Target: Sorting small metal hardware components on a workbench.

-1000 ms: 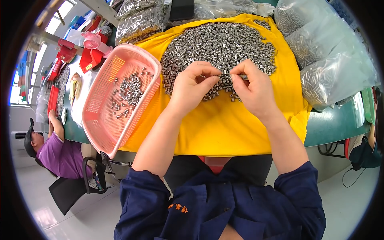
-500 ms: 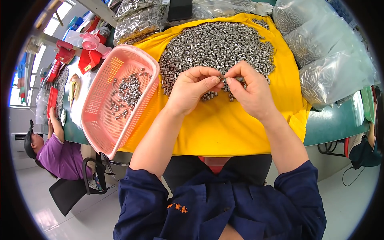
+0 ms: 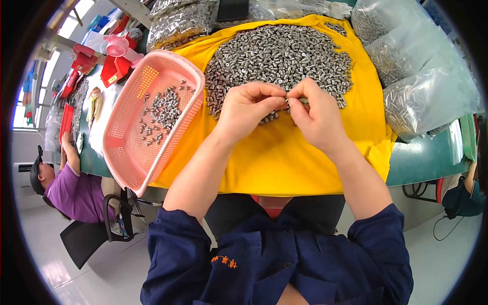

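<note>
My left hand (image 3: 247,110) and my right hand (image 3: 316,116) meet fingertip to fingertip over the near edge of a heap of small metal cylinders (image 3: 279,56). Both are closed in a pinch. Between the fingertips sits a small metal part, mostly hidden, probably one of the cylinders. The heap is spread on a yellow cloth (image 3: 264,168). To the left of my left hand, a pink plastic basket (image 3: 122,152) lies tilted on the cloth's edge, with a smaller pile of metal cylinders (image 3: 166,109) inside.
Clear bags of metal parts (image 3: 406,101) line the right side; more bags (image 3: 180,28) and a black phone (image 3: 233,9) lie at the back. A pink fan (image 3: 118,47) and red bins (image 3: 115,70) stand left. A person in purple (image 3: 76,195) sits at the far left.
My hands stay together, with only a slight shift of the fingertips. The whole view has moved a little; the basket and heap look unchanged.
</note>
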Demonstrator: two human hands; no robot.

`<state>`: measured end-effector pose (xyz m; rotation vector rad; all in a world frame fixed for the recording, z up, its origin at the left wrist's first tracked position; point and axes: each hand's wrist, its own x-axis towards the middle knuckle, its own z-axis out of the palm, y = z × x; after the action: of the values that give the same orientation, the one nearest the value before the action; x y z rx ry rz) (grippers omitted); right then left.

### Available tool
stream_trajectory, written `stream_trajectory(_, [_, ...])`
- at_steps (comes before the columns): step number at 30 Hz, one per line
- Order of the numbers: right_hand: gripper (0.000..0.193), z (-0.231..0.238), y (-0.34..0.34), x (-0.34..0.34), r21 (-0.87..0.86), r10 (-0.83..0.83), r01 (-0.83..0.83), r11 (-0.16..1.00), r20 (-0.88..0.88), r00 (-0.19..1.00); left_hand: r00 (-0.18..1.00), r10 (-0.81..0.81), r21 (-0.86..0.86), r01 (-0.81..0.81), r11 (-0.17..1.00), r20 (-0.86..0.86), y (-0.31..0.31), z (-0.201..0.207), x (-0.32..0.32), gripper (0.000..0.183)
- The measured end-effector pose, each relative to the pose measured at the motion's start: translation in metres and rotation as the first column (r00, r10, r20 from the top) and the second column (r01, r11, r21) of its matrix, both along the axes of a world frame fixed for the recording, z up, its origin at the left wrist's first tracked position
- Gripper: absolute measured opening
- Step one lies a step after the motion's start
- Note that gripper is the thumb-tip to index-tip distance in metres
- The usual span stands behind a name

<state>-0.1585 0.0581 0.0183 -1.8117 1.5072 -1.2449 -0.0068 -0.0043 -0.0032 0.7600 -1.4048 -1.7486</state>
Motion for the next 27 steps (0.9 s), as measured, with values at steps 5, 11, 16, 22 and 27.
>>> stream_trajectory(5, [0.004, -0.014, -0.007, 0.002, 0.039, 0.020, -0.037, 0.999, 0.357, 0.934, 0.990, 0.117, -0.309, -0.086, 0.947, 0.084, 0.003, 0.005, -0.001, 0.012])
stream_trajectory(11, [0.005, 0.004, 0.006, 0.008, -0.044, 0.059, -0.052, 0.998, 0.169, 0.984, 0.978, 0.175, -0.213, -0.148, 0.966, 0.114, 0.020, 0.020, 0.010, 0.009])
stream_trajectory(16, [0.004, 0.000, -0.002, -0.005, 0.052, -0.008, -0.022, 0.998, 0.503, 0.864, 0.788, 0.595, -0.730, -0.313, 0.608, 0.157, 0.016, 0.039, 0.069, 0.012])
stream_trajectory(22, [0.005, -0.002, -0.003, 0.000, 0.002, 0.017, -0.020, 1.000, 0.469, 0.883, 0.304, 0.939, -0.987, 0.039, 0.157, 0.162, 0.007, 0.079, 0.108, 0.021])
stream_trajectory(27, [0.004, -0.001, -0.003, -0.002, -0.030, 0.007, 0.005, 1.000, 0.380, 0.925, 0.590, 0.484, -0.704, 0.217, 0.676, 0.646, 0.039, 0.050, 0.066, 0.013])
